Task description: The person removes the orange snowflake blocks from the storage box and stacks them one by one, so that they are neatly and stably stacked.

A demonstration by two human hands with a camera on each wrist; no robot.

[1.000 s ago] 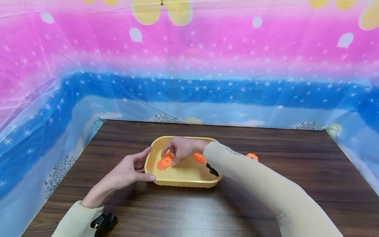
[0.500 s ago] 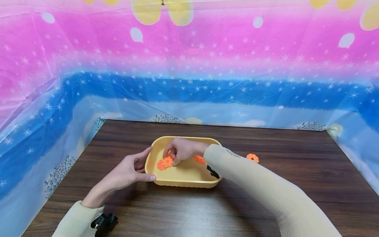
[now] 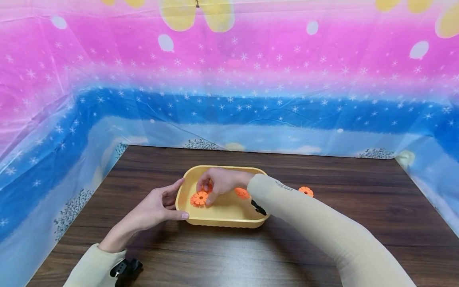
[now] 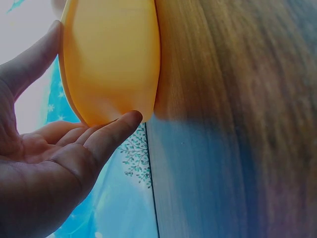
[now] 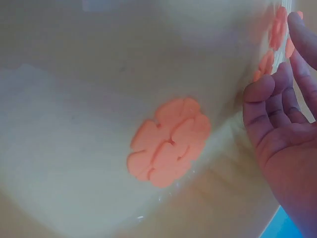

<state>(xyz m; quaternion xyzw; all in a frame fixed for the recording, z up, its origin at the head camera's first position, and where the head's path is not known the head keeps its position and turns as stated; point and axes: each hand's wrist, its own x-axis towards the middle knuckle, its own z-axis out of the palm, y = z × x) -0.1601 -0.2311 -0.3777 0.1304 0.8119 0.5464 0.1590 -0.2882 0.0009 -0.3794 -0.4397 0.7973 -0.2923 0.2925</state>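
Observation:
A yellow plastic tub [image 3: 229, 215] with rounded corners stands on the brown table. My left hand [image 3: 154, 207] grips its left end, thumb at the front corner and fingers along the far side; the left wrist view shows this hand [image 4: 64, 153] against the tub wall. Inside the tub my right hand [image 3: 218, 183] pinches an orange notched disc [image 3: 201, 198] between thumb and forefinger, its edge overlapping other orange discs beneath. The right wrist view has the right hand [image 5: 285, 109] at the right edge, beside the orange pieces [image 5: 277, 29].
More orange discs [image 3: 242, 193] lie in the tub's right part, partly behind the right sleeve; the right wrist view shows these overlapping discs [image 5: 168, 144] closely. Outside the tub, to the right, one orange disc [image 3: 306, 191] lies on the table [image 3: 340, 171]. A printed cloth [image 3: 251, 107] hangs behind.
The disc at my right fingertips has shifted slightly left and toward the front, over the disc below it. The left hand and tub have stayed in place.

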